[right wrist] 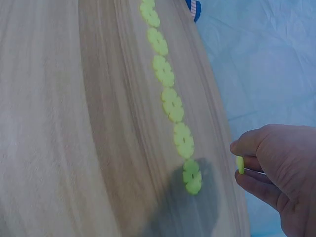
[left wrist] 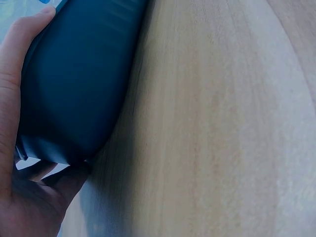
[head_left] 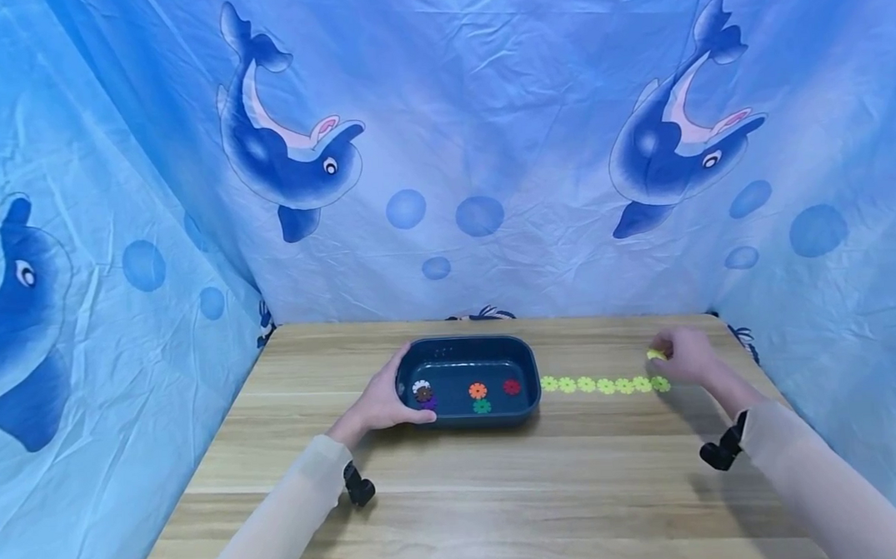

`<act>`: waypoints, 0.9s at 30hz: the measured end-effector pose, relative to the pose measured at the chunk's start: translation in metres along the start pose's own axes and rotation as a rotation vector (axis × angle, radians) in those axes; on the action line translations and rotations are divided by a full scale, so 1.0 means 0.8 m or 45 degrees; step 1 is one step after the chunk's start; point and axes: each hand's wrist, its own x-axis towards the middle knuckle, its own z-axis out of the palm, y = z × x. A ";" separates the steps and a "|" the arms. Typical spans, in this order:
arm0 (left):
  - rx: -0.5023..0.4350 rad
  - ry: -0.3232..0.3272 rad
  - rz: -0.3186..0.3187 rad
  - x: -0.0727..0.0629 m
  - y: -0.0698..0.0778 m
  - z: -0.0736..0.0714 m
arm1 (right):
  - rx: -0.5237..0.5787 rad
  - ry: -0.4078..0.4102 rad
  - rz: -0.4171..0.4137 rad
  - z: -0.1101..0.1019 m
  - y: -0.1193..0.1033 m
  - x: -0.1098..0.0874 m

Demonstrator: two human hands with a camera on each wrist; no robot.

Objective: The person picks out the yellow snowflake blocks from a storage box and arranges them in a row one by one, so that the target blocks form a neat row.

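Observation:
My left hand [head_left: 381, 399] grips the left end of a dark blue rectangular basin [head_left: 469, 349], its thumb over the near rim. In the left wrist view the fingers curl under the end of the basin. Between thumb and fingers, my right hand [head_left: 687, 357] pinches a yellow-green snowflake disc [right wrist: 240, 164], seen edge-on in the right wrist view. That hand hovers by the right end of a row of matching yellow-green discs [head_left: 606, 386], which runs from the basin's right side. The nearest disc [right wrist: 192, 177] lies in the hand's shadow.
Inside the basin lie an orange disc [head_left: 478, 391], a green disc [head_left: 482, 406], a red disc [head_left: 512, 387], and a cluster with a white disc [head_left: 421, 386] and a brown disc [head_left: 423, 394]. A blue dolphin-print curtain [head_left: 442, 146] surrounds the wooden table [head_left: 517, 493].

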 end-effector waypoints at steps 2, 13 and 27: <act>0.000 -0.001 -0.003 0.000 0.001 0.000 | -0.008 0.002 0.014 0.001 0.004 -0.005; 0.007 -0.001 -0.004 0.001 0.000 0.000 | -0.042 -0.019 0.118 0.007 0.025 -0.025; 0.022 -0.002 -0.013 0.001 -0.001 0.000 | -0.033 0.008 0.077 0.021 0.038 -0.038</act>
